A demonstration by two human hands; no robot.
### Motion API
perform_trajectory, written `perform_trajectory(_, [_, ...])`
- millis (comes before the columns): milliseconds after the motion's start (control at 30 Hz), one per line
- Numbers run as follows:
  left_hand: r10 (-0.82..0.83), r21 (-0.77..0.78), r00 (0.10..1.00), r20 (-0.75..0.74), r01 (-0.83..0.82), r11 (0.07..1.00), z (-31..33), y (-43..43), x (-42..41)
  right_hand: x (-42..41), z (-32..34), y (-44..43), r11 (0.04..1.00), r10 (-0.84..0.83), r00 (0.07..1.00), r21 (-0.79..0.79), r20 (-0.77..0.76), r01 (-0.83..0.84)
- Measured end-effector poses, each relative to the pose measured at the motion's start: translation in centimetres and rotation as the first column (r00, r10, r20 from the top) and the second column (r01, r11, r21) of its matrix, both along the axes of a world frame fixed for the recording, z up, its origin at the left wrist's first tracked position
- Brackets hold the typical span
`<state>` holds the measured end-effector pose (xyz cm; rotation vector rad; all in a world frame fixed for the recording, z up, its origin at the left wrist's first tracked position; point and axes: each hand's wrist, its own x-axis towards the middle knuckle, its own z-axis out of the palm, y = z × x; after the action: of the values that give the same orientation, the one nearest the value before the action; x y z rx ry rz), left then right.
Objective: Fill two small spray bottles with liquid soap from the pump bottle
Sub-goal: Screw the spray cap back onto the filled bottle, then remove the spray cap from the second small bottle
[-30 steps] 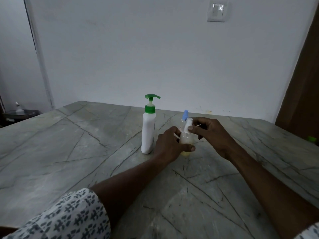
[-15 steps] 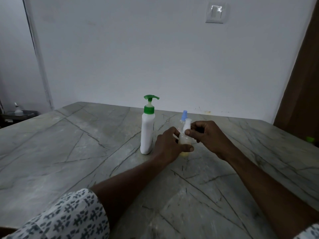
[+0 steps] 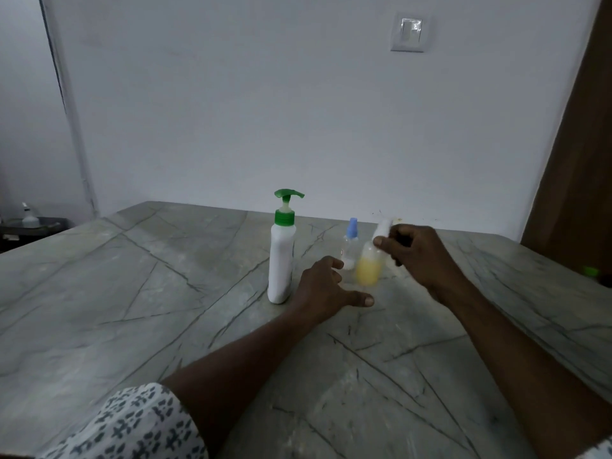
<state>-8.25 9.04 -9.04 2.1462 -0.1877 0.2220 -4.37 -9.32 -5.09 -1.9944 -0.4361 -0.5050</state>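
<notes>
A white pump bottle (image 3: 280,260) with a green pump head stands upright on the marble table (image 3: 132,293). To its right is a small clear spray bottle (image 3: 367,270) about half full of yellow liquid, with a blurred white sprayer top. My right hand (image 3: 417,256) pinches that top. My left hand (image 3: 326,286) lies on the table between the pump bottle and this spray bottle, fingers apart, holding nothing. Just behind stands a second small clear spray bottle (image 3: 350,243) with a blue top; I cannot tell what is in it.
The table runs back to a white wall with a light switch (image 3: 410,30). A brown door (image 3: 583,160) is at the right. A dark shelf with a small bottle (image 3: 28,217) sits at far left. Something green (image 3: 589,270) lies at the right edge.
My left hand has let go of the yellow-filled spray bottle and dropped open onto the table. My right hand, still on the white top, has shifted up and to the right.
</notes>
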Motion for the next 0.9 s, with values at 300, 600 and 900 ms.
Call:
perform_trajectory(300, [0.035, 0.074, 0.999, -0.012, -0.034, 0.997, 0.0, 0.0, 0.2, 4.3, 0.3, -2.6, 0.962, -0.254, 0.967, -0.101, 0.012, 0.254])
perform_trajectory(600, [0.044, 0.049, 0.999, 0.01, -0.044, 0.998, -0.1, -0.1, 0.4, 7.4, -0.1, -2.3, 0.887, -0.366, 0.93, -0.29, 0.038, 0.361])
perform_trajectory(900, [0.048, 0.091, 0.998, 0.039, -0.052, 0.994, -0.1, -0.2, 0.5, 8.3, -1.0, -3.1, 0.907, -0.359, 0.933, -0.244, -0.022, 0.343])
